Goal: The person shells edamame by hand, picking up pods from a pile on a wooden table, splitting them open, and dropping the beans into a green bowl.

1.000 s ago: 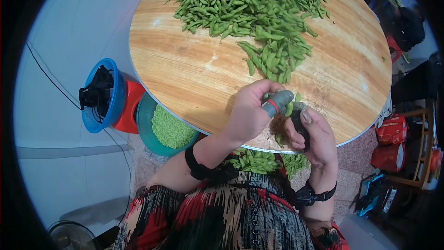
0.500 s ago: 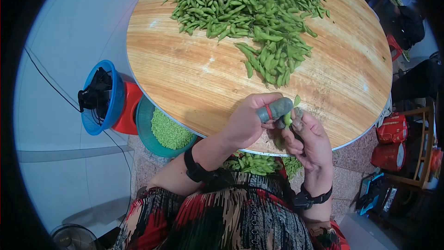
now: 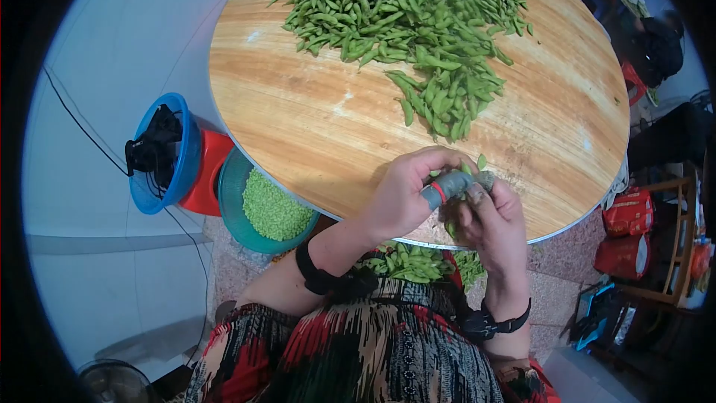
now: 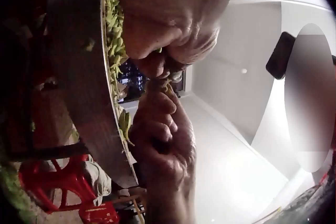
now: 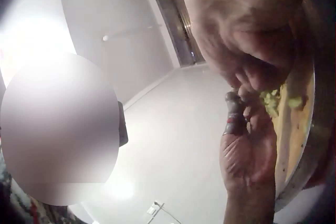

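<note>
Both hands meet just over the near edge of the round wooden table [image 3: 298,123]. My left hand [image 3: 403,190] wears a grey thumb cover [image 3: 451,182] with a red band and pinches a green soybean pod [image 3: 466,169], mostly hidden by the fingers. My right hand [image 3: 501,225] pinches at the same spot, its thumb tip against the left thumb cover. In the right wrist view the thumb cover [image 5: 234,113] points up at the right fingers, with bits of green beside them. A large pile of soybean pods [image 3: 403,11] lies beyond the hands.
A teal basin [image 3: 230,205] of shelled beans [image 3: 276,209] stands below the table's left edge. Beside it are a red stool [image 3: 207,175] and a blue basket [image 3: 192,153] holding black gear. More pods [image 3: 414,263] lie below the near edge. Red bags [image 3: 628,209] stand at right.
The hands have come together. The pod that showed between them half a second ago is now largely covered by the left thumb and fingers. The pile looks the same.
</note>
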`<state>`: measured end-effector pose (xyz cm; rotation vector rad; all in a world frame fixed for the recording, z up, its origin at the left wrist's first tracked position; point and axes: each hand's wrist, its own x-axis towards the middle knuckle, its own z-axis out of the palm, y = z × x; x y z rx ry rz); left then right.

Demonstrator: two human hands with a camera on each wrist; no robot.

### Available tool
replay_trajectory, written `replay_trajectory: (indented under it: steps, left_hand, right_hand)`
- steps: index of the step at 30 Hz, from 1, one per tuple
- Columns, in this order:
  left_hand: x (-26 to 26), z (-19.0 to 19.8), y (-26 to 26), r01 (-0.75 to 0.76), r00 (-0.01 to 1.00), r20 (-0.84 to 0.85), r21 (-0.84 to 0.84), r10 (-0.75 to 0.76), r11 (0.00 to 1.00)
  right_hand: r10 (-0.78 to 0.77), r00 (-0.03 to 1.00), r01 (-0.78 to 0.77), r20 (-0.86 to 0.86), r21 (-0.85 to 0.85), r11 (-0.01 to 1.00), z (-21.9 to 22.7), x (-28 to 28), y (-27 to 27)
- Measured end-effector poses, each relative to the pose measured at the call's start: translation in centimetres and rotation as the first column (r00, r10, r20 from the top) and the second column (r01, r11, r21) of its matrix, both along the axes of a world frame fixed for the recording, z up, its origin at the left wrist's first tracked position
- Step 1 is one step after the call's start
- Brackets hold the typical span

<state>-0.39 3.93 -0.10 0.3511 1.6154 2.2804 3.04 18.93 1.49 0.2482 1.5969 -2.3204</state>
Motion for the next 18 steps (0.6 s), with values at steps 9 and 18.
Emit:
replay_trajectory:
  steps: [9,18]
  left_hand:
    - [0.2,0.5,-2.5,0.034,0.979,0.201,-0.071,-0.019,0.997]
    - [0.8,-0.2,-2.3,0.065,0.946,0.299,0.192,-0.122,0.979]
  right_hand:
    - [0.208,0.897,0.138,-0.391,0.693,0.707,0.9,0.8,-0.8]
    - [0.384,0.826,0.027,-0.412,0.710,0.703,1.2,0.6,0.2]
